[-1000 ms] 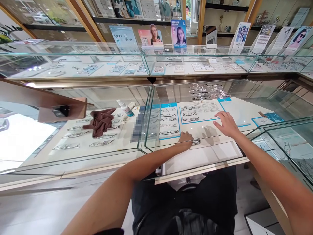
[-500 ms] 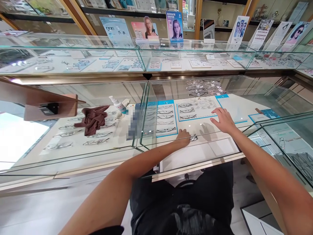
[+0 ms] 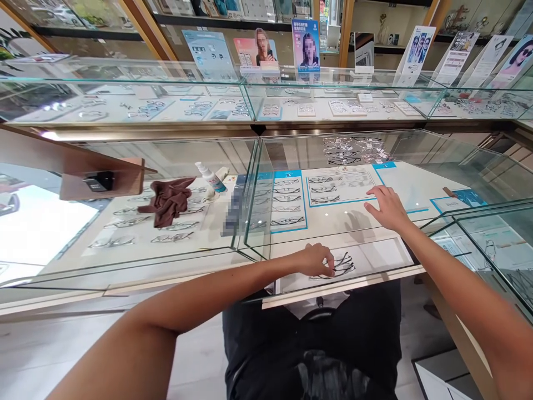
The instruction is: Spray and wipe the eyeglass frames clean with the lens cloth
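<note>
Over the pulled-out white drawer (image 3: 375, 256), my left hand (image 3: 318, 260) pinches dark-framed glasses (image 3: 345, 265) by one side, low near the drawer's floor. My right hand (image 3: 387, 208) is held above the display case with its fingers apart and nothing in them. Just left of it lies a blue-edged card (image 3: 341, 202) with several pairs of glasses in its left part. A narrower blue-edged card (image 3: 288, 224) beside that one bears a column of glasses.
At the left, a brown cloth (image 3: 169, 204) and a spray bottle (image 3: 211, 178) rest on the glass counter. Glass edges surround the drawer. Behind runs a raised glass case (image 3: 250, 119) with standing picture cards.
My left hand has moved toward me with the glasses, from the display case to over the drawer. My right hand stays nearly in place. The view has shifted slightly.
</note>
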Demonstrator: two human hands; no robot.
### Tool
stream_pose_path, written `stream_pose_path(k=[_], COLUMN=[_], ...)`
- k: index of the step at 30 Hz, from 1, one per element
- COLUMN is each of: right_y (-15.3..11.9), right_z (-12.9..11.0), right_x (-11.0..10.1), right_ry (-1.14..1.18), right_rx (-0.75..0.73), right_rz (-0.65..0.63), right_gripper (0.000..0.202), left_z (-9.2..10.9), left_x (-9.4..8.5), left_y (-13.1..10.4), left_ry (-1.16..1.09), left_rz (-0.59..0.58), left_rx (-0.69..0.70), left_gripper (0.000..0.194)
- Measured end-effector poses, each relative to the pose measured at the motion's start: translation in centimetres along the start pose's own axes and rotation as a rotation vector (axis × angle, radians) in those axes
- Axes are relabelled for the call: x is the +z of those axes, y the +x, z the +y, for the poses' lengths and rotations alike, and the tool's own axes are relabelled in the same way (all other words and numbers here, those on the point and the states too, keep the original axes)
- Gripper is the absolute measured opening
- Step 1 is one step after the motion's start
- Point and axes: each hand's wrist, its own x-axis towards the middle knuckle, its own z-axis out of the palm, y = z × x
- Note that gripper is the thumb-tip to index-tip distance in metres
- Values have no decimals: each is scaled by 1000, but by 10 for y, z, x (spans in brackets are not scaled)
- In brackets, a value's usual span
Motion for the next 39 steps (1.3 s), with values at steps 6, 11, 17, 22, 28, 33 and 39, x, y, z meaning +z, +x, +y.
stream_pose_path(k=[6, 11, 17, 22, 28, 33, 39], right_y=[-2, -2, -5, -6, -8, -10, -11], right_z=[-1, 1, 3, 4, 3, 1, -2], right_x=[-1, 0, 0, 3, 4, 3, 1], right_ry=[-7, 1, 13, 0, 7, 17, 14], right_rx=[16, 18, -10, -17, -15, -24, -7], right_rz=[-18, -22, 1, 17, 26, 33, 20], right_gripper=[38, 37, 34, 33, 31, 30, 30], left_z=[33, 44, 24, -13, -46, -56, -66], left_x=[-38, -92, -178, -232, -255, -259, -268], left_y=[-40, -58, -34, 11, 64, 99, 117], left_ry=[-160, -200, 5, 180, 353, 398, 432], left_rz=[-42, 85, 226, 314, 398, 436, 445], left_rx=[157, 292, 76, -117, -216, -202, -225], left_gripper=[19, 23, 29, 34, 33, 36, 30])
